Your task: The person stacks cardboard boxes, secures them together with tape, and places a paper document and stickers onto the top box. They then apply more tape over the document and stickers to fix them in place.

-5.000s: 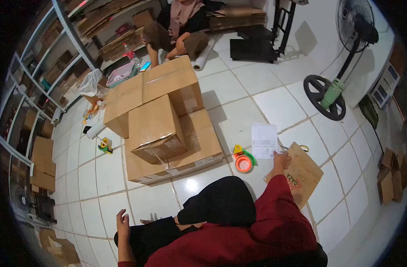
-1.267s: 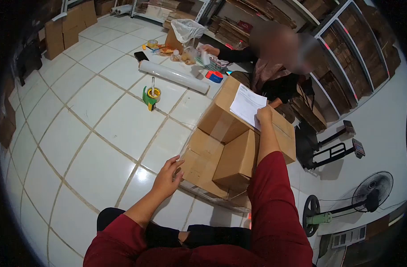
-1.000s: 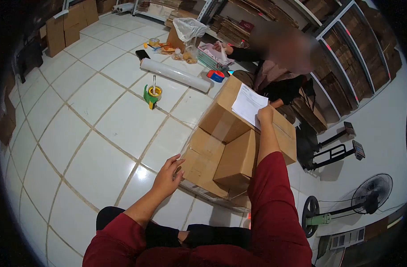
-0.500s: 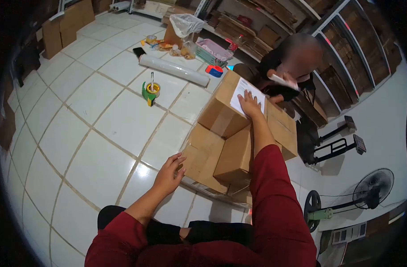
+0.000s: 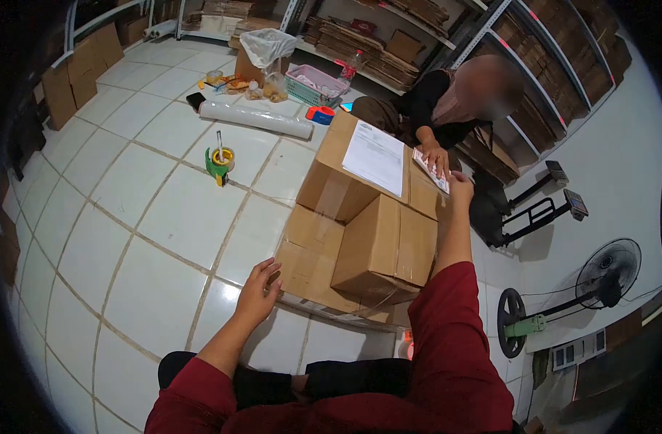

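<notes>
Three stacked cardboard boxes (image 5: 385, 246) carry one white sheet (image 5: 376, 157). The right hand (image 5: 459, 189), arm outstretched, meets one slip (image 5: 430, 172) under a co-worker's hand (image 5: 436, 155) above the top box; its grip is unclear. The left hand (image 5: 257, 293), fingers spread, touches the lowest box.

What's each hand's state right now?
Left hand: open, empty, at a corner of the low brown cardboard box.
Right hand: touching the small white printed slip under a co-worker's hand; grip cannot be told.
</notes>
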The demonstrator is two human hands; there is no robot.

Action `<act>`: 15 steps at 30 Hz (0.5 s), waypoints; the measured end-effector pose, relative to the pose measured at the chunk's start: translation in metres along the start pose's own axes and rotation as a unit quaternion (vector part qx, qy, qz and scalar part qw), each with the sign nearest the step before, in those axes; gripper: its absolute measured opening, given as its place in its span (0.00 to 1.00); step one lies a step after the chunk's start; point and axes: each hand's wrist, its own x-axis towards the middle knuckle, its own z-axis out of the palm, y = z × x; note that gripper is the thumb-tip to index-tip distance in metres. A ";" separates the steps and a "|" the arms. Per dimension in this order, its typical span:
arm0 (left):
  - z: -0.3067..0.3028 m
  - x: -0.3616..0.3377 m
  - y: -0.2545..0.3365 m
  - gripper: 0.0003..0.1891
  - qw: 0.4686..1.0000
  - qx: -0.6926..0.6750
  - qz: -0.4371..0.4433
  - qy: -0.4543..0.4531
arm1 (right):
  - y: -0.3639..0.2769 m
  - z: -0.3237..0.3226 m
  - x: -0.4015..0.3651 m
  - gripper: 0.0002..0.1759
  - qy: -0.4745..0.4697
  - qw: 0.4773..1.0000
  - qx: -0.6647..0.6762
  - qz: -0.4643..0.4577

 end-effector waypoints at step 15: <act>0.008 0.000 -0.013 0.15 0.999 0.027 -0.007 -0.015 | -0.003 0.032 -0.014 0.13 -0.164 0.955 -0.233 -0.081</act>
